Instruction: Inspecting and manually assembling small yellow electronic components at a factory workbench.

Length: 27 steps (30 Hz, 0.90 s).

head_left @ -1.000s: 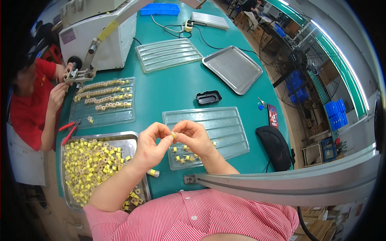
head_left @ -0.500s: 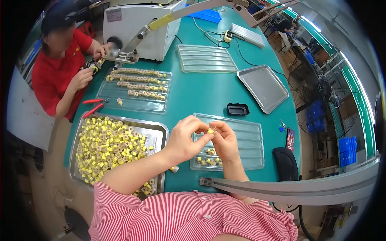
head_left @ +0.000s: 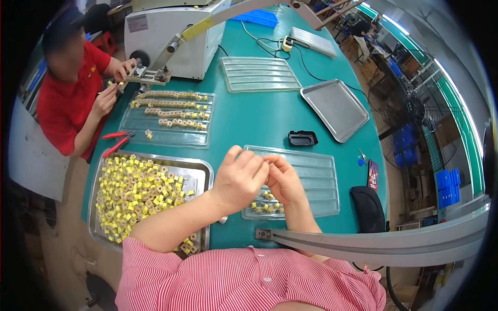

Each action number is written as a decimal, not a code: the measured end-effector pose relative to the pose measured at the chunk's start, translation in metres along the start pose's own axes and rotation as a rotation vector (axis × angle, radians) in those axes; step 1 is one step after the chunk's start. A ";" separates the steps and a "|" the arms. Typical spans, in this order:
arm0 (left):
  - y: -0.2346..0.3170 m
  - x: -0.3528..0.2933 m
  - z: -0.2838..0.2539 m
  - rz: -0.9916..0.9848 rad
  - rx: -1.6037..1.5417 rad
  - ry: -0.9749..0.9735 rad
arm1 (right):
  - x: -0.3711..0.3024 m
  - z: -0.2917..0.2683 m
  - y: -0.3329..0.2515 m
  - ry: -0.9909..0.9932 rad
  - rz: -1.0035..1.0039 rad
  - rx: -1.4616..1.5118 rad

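Yellow-banded parts (head_left: 137, 194), head view: heaped in metal tray (head_left: 196, 179), left side of desk (head_left: 259, 116); several more in ribbed clear tray (head_left: 319, 179), near-left corner. Left hand (head_left: 240, 179) and right hand (head_left: 287, 182) above ribbed tray, fingers meeting at tips; grip hidden, cannot tell whether clamped on a part. Red-handled pliers (head_left: 115, 136) near metal tray.

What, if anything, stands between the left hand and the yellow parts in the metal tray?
The right rim of the metal tray lies between the left hand and the yellow parts; no other obstacle is visible. The left forearm crosses the tray, hiding some parts.
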<state>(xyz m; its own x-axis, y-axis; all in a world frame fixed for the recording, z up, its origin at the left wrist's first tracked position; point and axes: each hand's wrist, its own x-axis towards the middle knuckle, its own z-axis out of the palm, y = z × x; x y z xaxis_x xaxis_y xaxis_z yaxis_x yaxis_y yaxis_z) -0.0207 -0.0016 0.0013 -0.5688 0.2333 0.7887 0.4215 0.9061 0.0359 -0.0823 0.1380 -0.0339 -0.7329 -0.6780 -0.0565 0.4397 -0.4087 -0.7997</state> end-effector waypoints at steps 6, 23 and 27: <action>-0.003 0.001 -0.006 -0.189 -0.168 -0.012 | 0.001 0.005 -0.002 0.009 -0.004 -0.015; -0.002 0.009 -0.011 -0.232 -0.313 -0.033 | 0.005 -0.008 0.006 -0.155 0.007 0.213; -0.002 0.011 -0.012 -0.284 -0.473 -0.023 | 0.002 -0.005 0.002 -0.160 0.052 0.240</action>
<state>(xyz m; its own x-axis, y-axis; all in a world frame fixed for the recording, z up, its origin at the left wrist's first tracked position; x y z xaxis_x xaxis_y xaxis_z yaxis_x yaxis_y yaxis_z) -0.0193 -0.0047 0.0174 -0.7195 0.0148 0.6943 0.5171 0.6787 0.5214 -0.0853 0.1383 -0.0387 -0.6229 -0.7821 0.0165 0.5992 -0.4905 -0.6327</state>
